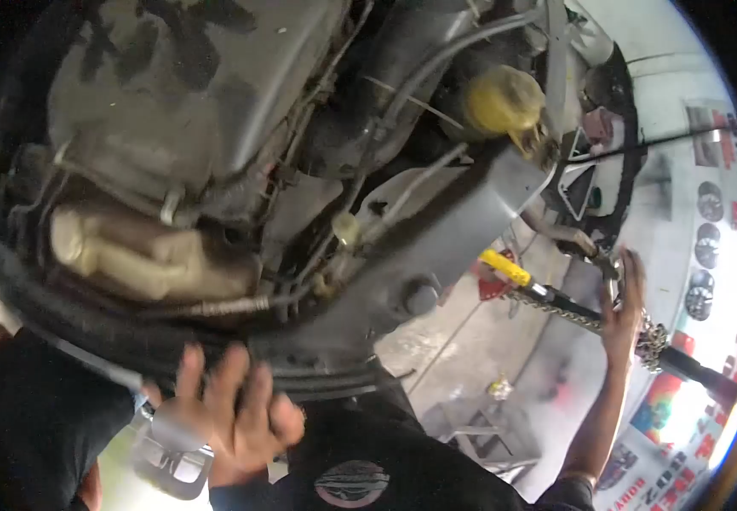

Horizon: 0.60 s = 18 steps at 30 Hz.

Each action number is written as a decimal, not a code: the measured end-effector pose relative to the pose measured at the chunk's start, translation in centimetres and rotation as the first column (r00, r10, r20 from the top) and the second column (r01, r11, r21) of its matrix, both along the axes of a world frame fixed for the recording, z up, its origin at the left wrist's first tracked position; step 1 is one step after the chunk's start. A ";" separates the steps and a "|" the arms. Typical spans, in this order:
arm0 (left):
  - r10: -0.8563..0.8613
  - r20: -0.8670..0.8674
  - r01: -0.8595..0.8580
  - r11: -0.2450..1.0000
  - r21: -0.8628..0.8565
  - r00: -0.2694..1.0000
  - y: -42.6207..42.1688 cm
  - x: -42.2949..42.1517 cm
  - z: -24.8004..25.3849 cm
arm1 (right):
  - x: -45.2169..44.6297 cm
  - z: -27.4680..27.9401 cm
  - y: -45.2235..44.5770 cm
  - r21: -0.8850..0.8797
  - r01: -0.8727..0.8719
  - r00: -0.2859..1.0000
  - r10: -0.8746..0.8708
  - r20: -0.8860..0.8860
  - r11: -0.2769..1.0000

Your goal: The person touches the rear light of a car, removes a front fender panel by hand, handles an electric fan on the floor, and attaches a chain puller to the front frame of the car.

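My left hand (236, 413) is raised in front of the engine bay's dark front edge (215, 341), fingers apart and slightly blurred. A shiny metal piece (177, 456) shows beside it; whether they touch I cannot tell. Out to the right, my right hand (624, 315) has its fingers round a metal fitting (613, 271) at the end of a bent metal arm (568, 232). Close to that wrist runs a black bar with a yellow end (504, 266). A steel chain (653, 345) hangs over the bar by the wrist.
A grey body rail (470, 209) crosses the engine bay. Inside are a yellowish reservoir (504, 100), a pale plastic tank (147, 255) and a large dark cover (181, 94). Another person's dark clothing (45, 409) shows at left. A printed banner (709, 230) hangs at right.
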<state>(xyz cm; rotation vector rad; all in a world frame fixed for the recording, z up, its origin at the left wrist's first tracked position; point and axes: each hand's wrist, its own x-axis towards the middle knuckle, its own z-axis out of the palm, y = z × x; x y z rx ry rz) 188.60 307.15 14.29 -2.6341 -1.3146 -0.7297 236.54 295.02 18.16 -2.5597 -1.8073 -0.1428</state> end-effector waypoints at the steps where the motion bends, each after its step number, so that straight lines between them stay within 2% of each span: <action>1: -0.062 -0.020 0.062 0.998 0.019 0.998 0.3 -0.5 -0.2 | -2.1 -0.5 3.4 -0.079 -0.032 0.998 0.027 -0.063 0.996; 3: -0.045 0.196 0.010 0.984 0.176 0.979 -0.2 -0.4 -2.7 | -4.2 -2.3 7.4 -0.218 -0.114 0.992 0.123 0.027 0.969; 5: -0.171 0.319 0.083 0.959 0.272 0.932 0.5 -0.4 -3.1 | -4.0 -3.9 9.1 -0.196 -0.057 0.984 0.022 -0.177 0.979; 6: -0.194 0.335 0.090 0.949 0.301 0.922 0.9 -0.1 -3.5 | -3.9 -4.3 9.6 -0.186 -0.021 0.961 -0.032 -0.276 0.982; 9: -0.185 0.308 0.104 0.960 0.260 0.933 1.0 0.4 -3.5 | -3.2 -4.3 10.4 -0.302 -0.021 0.970 -0.053 -0.235 0.953; 10: -0.175 0.298 0.103 0.965 0.242 0.939 1.3 0.3 -3.7 | -3.2 -4.2 10.9 -0.301 -0.039 0.969 -0.037 -0.243 0.953; 13: -0.181 0.306 0.118 0.970 0.212 0.935 1.8 0.2 -3.9 | -5.5 -4.6 12.8 -0.151 -0.156 0.951 0.107 -0.292 0.976; 16: -0.205 0.317 0.155 0.972 0.176 0.926 2.2 0.1 -3.8 | -4.8 -6.2 12.4 -0.215 -0.218 0.942 0.148 -0.301 0.952; 18: -0.218 0.320 0.176 0.972 0.156 0.922 2.3 0.1 -3.5 | -5.2 -6.7 12.6 -0.172 -0.229 0.944 0.175 -0.280 0.958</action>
